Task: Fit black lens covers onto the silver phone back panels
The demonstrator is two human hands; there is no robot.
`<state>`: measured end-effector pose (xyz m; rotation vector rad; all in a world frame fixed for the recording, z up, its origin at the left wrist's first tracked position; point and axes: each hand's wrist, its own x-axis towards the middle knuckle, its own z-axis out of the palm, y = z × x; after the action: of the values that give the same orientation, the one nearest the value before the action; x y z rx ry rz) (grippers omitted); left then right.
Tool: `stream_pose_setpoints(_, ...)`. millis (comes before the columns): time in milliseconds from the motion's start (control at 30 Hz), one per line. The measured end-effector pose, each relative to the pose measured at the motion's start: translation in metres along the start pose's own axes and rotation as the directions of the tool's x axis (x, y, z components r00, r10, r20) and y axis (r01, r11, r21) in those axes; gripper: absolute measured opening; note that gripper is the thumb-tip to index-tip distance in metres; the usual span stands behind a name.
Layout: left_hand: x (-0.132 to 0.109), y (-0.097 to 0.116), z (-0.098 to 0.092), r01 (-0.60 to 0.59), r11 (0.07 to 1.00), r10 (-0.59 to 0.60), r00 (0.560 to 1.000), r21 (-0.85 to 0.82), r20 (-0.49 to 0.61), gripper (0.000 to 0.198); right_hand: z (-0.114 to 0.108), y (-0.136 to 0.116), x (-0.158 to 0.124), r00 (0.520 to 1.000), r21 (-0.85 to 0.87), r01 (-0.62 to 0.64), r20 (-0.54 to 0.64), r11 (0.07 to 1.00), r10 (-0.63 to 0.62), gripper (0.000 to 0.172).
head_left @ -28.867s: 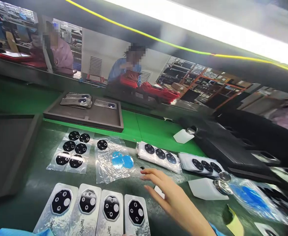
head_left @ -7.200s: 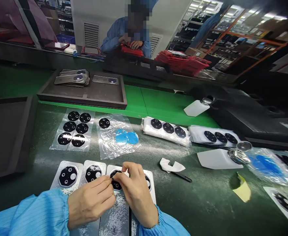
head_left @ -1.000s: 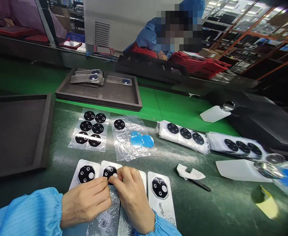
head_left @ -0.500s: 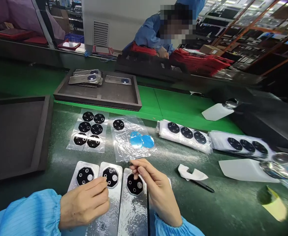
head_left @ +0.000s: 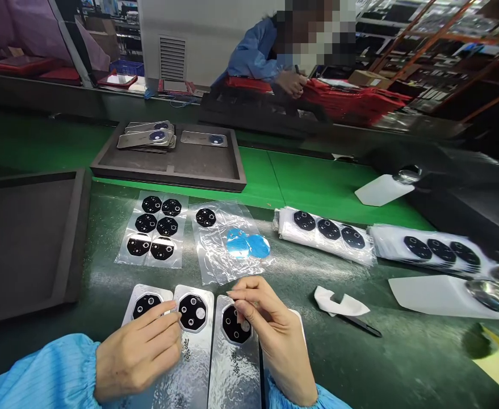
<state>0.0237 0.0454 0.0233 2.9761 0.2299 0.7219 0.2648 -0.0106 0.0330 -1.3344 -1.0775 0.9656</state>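
Several silvery phone back covers lie side by side before me, each with a black octagonal camera piece near its top. My left hand (head_left: pixel 141 355) is closed, its fingertips pressed together at the upper left edge of the middle cover (head_left: pixel 187 363). It partly hides the left cover (head_left: pixel 135 295). My right hand (head_left: pixel 277 338) pinches thumb and finger above the camera piece (head_left: pixel 231 324) of the right cover (head_left: pixel 237 375). Anything in either pinch is too small or hidden to tell. Another cover (head_left: pixel 298 324) shows partly behind my right hand.
Beyond lie a sheet of black octagonal stickers (head_left: pixel 148 257), a clear sheet (head_left: pixel 210 255) with blue film discs (head_left: pixel 237 243), and sticker stacks (head_left: pixel 283 227). A foam tray (head_left: pixel 198 165) holds covers. Black tweezers (head_left: pixel 362 326), a white bottle (head_left: pixel 436 292) and a co-worker (head_left: pixel 253 54) are further off.
My left hand has drawn slightly left and down, uncovering more of the middle cover's camera piece. My right hand has shifted slightly right, still pinched. The co-worker's hands have moved right.
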Motion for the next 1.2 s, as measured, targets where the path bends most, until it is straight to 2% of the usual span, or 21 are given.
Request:
stream_pose_setpoints(133,0.001,-0.001,0.001,0.019,1.000,-0.019,1.000,-0.013,-0.002,0.016,0.002,0.002,0.000,0.999,0.041,-0.043,0.006,0.998,0.043,0.017)
stream_pose_setpoints(233,0.003,-0.002,-0.001,0.020,1.000,-0.020,1.000,-0.017,-0.006,0.016,0.004,0.000,0.000,0.995,0.099,-0.097,-0.020,0.990,0.099,0.027)
stream_pose_setpoints(267,0.004,-0.002,-0.001,0.020,1.000,-0.020,1.000,-0.020,-0.004,0.015,0.004,-0.001,0.000,0.992,0.121,-0.119,-0.030,0.986,0.123,0.026)
stream_pose_setpoints(367,0.005,-0.002,-0.002,0.025,0.999,-0.025,1.000,-0.031,0.006,0.016,0.004,-0.002,0.000,0.985,0.134,-0.161,-0.045,0.978,0.168,0.009)
stream_pose_setpoints(600,0.006,-0.001,-0.004,0.020,1.000,-0.020,1.000,-0.001,-0.001,0.018,0.003,-0.001,-0.002,0.987,0.050,-0.141,-0.066,0.989,0.144,0.010)
stream_pose_setpoints(733,0.007,-0.001,-0.004,0.019,1.000,-0.019,1.000,0.023,-0.006,0.021,0.005,-0.001,-0.002,0.986,0.040,-0.164,-0.027,0.986,0.165,0.013)
stream_pose_setpoints(1000,0.010,0.000,-0.004,-0.001,0.997,0.000,1.000,0.083,0.017,0.025,0.012,0.003,-0.001,0.996,-0.056,-0.078,0.026,0.995,0.080,0.013)
stream_pose_setpoints(1200,0.008,0.002,-0.002,-0.015,0.992,0.011,0.999,0.122,0.032,0.022,0.027,-0.007,0.003,0.982,-0.241,0.077,0.184,0.967,-0.033,0.006)
